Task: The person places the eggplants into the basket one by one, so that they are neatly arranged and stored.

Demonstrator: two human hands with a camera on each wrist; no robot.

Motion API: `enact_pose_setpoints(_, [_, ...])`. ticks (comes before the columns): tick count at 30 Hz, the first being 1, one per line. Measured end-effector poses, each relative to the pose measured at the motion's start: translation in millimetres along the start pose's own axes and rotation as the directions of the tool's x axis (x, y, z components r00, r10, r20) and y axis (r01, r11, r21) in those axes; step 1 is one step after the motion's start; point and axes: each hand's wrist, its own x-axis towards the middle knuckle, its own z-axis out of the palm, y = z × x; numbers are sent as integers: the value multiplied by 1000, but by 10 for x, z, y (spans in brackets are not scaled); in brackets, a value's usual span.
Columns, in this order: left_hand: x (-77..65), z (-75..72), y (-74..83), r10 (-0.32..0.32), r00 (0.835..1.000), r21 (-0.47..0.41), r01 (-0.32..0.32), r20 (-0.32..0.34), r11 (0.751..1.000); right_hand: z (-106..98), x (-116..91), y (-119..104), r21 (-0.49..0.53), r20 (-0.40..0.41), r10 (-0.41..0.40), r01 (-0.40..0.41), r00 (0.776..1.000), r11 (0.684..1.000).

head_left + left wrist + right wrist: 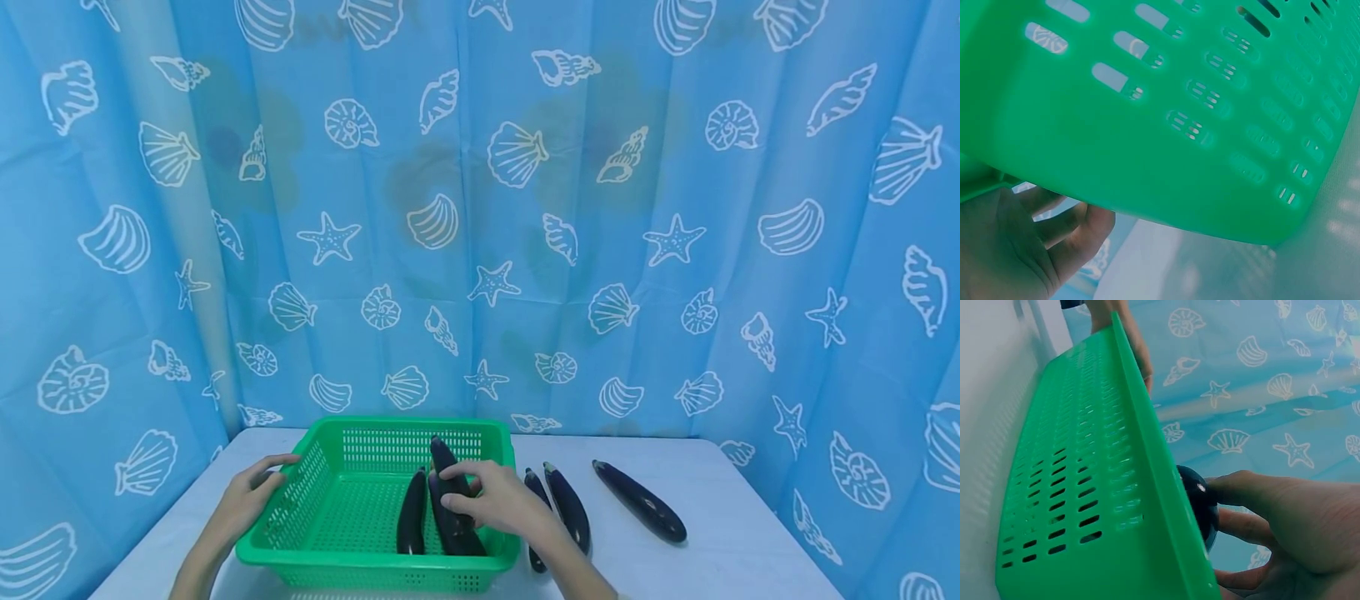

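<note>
A green plastic basket (375, 560) with slotted walls stands on the table. My left hand (243, 500) holds its left rim; in the left wrist view that hand (1029, 244) has its fingers bent at the rim. Inside the basket's right half, my right hand (498, 500) grips a dark purple eggplant (442, 452) between thumb and fingers. A second eggplant (411, 517) lies to its left, and another (459, 537) lies partly hidden beneath the held one. From the right wrist view, the rounded end of the gripped eggplant (1200, 500) shows past the rim, by the right hand (1291, 531).
Right of the basket, two eggplants lie close together on the white table (720, 517), one (567, 508) partly behind my right forearm. A third eggplant (639, 500) lies farther right. A blue curtain (480, 250) with white shell prints hangs behind and around the table.
</note>
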Motion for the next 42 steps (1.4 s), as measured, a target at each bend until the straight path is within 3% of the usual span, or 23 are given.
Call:
enact_pose_setpoints(27, [-7, 15, 15, 6, 1000, 13, -6, -4, 1000, 273, 189, 60, 42, 53, 58, -60, 997, 997])
enact_pose_setpoints(42, [0, 2, -1, 6, 1000, 21, -5, -6, 1000, 360, 262, 50, -56, -29, 106, -107, 994, 993])
